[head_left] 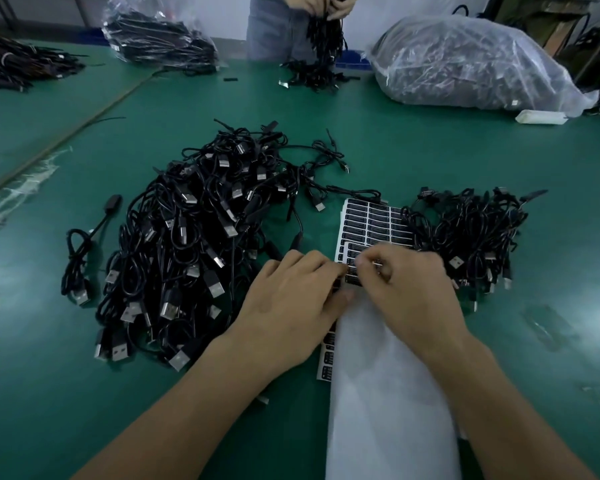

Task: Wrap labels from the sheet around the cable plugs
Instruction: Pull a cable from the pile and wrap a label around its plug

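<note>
A sheet of black labels (374,221) lies on the green table between two heaps of black USB cables. The large heap (194,237) is to the left and a smaller heap (471,233) to the right. My left hand (291,299) sits at the sheet's left edge, its fingers curled round a black cable plug (336,285) that is mostly hidden. My right hand (406,289) hovers over the sheet's near rows, thumb and forefinger pinching a label (362,268) at the sheet. A white backing sheet (388,393) runs from under both hands toward me.
One separate cable (84,251) lies left of the big heap. Across the table another person's hands (326,5) hold a bundle of cables. Plastic bags of cables (471,60) (160,39) and a loose cable heap (18,62) sit at the far edge. A white block (541,116) lies at far right.
</note>
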`<state>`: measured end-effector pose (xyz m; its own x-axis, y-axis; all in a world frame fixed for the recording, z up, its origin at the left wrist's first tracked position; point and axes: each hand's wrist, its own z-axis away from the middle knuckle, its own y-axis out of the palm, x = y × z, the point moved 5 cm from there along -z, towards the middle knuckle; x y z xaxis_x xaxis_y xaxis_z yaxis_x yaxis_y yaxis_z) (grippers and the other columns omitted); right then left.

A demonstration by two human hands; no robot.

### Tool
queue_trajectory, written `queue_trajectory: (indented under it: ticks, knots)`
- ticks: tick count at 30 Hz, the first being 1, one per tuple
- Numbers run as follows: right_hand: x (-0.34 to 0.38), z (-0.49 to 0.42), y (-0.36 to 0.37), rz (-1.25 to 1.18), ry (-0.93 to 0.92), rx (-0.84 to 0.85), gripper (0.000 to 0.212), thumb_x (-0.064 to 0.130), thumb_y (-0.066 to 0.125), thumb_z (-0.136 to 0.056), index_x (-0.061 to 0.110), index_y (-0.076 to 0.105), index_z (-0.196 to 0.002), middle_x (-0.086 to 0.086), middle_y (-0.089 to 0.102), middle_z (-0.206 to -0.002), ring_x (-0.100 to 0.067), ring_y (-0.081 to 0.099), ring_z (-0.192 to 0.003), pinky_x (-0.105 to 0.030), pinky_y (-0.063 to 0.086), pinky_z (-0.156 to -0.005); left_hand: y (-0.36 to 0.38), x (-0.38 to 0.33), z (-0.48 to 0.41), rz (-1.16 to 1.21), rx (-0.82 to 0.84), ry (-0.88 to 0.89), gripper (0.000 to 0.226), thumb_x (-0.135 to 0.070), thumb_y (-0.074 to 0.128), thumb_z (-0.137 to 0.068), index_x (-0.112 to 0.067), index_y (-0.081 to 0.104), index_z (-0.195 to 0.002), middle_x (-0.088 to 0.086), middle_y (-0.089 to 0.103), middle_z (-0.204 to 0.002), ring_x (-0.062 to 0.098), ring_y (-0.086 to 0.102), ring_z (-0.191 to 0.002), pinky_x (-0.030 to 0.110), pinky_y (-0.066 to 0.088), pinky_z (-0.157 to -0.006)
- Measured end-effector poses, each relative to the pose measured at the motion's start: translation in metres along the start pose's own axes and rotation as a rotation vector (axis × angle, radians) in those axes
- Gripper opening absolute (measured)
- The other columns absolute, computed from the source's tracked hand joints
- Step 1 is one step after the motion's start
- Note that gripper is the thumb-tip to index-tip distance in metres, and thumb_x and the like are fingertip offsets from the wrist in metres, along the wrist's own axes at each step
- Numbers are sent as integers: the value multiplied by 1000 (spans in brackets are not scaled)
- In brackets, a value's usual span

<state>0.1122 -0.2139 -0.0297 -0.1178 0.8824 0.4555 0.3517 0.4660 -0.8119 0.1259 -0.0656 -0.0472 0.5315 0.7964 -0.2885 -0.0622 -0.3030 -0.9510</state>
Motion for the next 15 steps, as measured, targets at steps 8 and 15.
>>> queue_trajectory:
  ticks: [8,15]
  knots:
    - [-5,6,7,-84,-28,74,14,28,61,-98,23,74,-97,16,56,-57,-4,48,-48,-32,43,-51,-34,11,-58,-306,-110,-112,37,-13,56,-96,-23,54,-132,0,55,-131,25,48,-122,41,38,-100]
    - [-8,8,7,-95,-17,81,15,25,59,-98,23,73,-93,15,47,-48,-7,42,-43,-29,37,-52,-21,27,-128,-621,59,-113,60,-18,65,-89,-24,43,-145,1,48,-146,27,37,-135,42,30,-109]
